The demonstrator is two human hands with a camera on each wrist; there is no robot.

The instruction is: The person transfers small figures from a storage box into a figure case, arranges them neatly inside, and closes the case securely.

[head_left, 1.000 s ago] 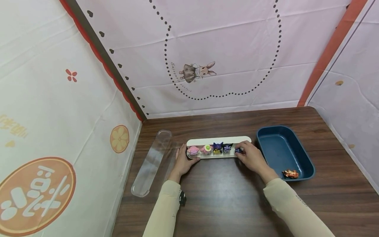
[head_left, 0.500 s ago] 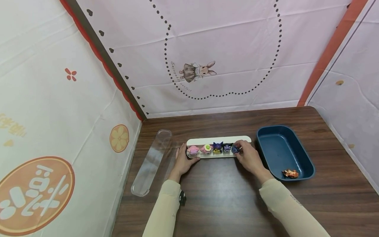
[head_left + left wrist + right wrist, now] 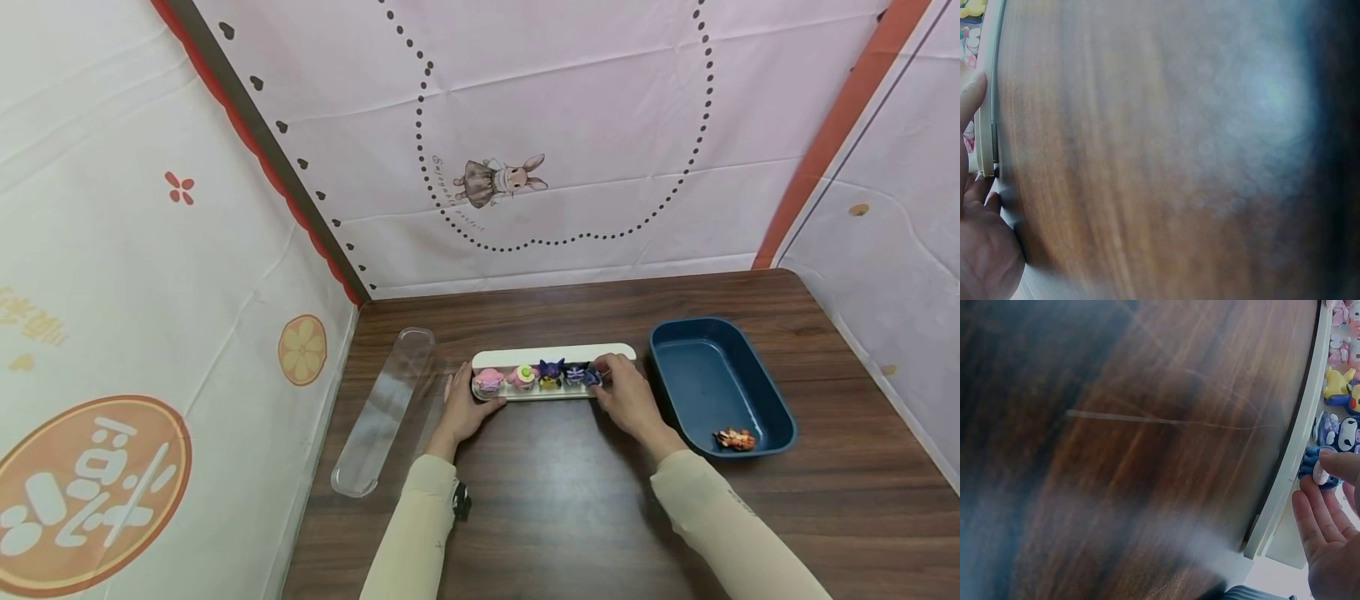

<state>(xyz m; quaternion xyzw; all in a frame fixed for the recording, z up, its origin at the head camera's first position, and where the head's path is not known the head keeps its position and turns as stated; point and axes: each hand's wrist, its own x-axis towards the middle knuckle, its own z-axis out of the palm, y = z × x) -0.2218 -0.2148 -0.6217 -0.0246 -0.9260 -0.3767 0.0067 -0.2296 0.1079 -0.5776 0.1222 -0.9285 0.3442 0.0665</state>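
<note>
A long white display box (image 3: 553, 357) holds a row of small toy figures: pink figures (image 3: 489, 381) at the left, a dark-blue and yellow figure (image 3: 551, 373) in the middle, then a purple-black figure (image 3: 574, 375). My left hand (image 3: 461, 414) grips the box's left end, thumb along the front edge and fingers round the end. At the right of the row my right hand (image 3: 632, 402) pinches a blue figurine (image 3: 1310, 464) between thumb and fingers, inside the box and close beside the purple-black figure. The fingers partly cover it.
A clear plastic cover (image 3: 381, 415) lies slantwise on the wooden table (image 3: 555, 500) to the left. Right of the box stands a dark blue tray (image 3: 701, 379) with an orange figurine (image 3: 736, 439) in its near corner. Printed cloth (image 3: 615, 200) walls surround the table.
My right hand has shifted slightly left with the blue figurine, bringing it up against the purple-black figure. The left hand and the box have stayed in place.
</note>
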